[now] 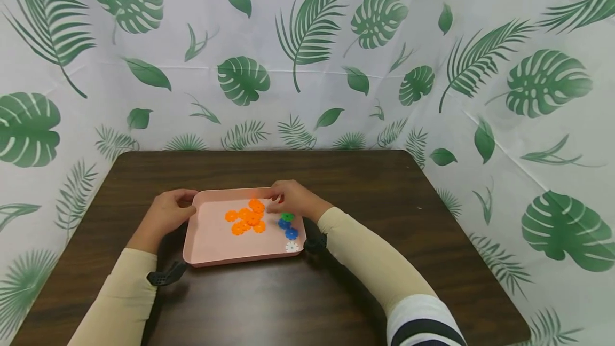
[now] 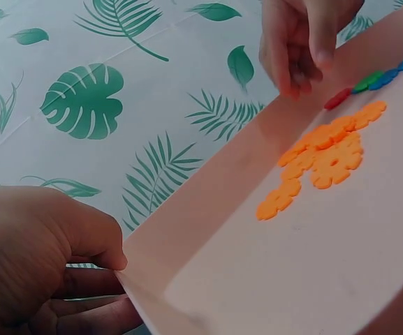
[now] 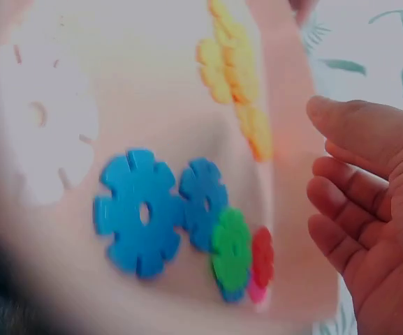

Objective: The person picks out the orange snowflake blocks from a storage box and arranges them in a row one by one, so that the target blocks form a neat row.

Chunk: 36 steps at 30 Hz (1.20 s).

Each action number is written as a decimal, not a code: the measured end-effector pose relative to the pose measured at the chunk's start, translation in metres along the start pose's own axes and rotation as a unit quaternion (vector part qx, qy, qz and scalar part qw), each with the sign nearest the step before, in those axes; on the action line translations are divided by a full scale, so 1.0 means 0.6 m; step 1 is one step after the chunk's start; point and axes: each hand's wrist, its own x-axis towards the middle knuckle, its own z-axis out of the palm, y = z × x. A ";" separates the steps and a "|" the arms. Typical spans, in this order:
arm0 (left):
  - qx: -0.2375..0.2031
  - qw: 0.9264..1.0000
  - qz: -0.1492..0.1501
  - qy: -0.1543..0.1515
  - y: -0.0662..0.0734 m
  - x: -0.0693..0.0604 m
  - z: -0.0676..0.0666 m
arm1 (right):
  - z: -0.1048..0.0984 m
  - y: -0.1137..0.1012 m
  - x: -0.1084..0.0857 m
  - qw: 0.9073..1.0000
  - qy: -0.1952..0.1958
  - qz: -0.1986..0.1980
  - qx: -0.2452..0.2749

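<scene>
A shallow pink tray (image 1: 211, 242) lies on the table, with notched flower-shaped plastic discs in it. My left hand (image 1: 168, 212) grips the tray's left rim, thumb on top and fingers outside and below, as the left wrist view shows. My right hand (image 1: 294, 199) hovers over the far right corner, fingers loosely bent and holding nothing. Orange discs (image 1: 252, 219) lie clustered mid-tray. Along the right side are a green disc (image 1: 287, 217), blue discs (image 3: 140, 213) and a white disc (image 1: 291, 247). A red disc (image 3: 262, 257) and a pink disc (image 3: 258, 290) lie near the far right corner.
The dark wooden table (image 1: 365, 186) extends around the tray on all sides. A white cloth with green leaf prints (image 1: 326, 89) hangs behind it and along the right. A black wrist strap (image 1: 167, 274) is on the left forearm.
</scene>
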 end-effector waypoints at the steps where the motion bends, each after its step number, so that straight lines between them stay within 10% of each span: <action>1: 0.001 1.000 0.002 0.003 0.000 0.001 0.001 | 0.005 -0.001 0.006 1.000 -0.010 -0.004 0.001; 15: 0.010 1.000 -0.020 0.004 -0.003 0.007 0.002 | 0.028 -0.027 0.043 0.996 -0.087 -0.015 -0.029; 36: 0.007 1.000 -0.008 0.016 -0.002 0.007 0.005 | 0.043 -0.034 0.051 0.996 -0.048 -0.030 -0.066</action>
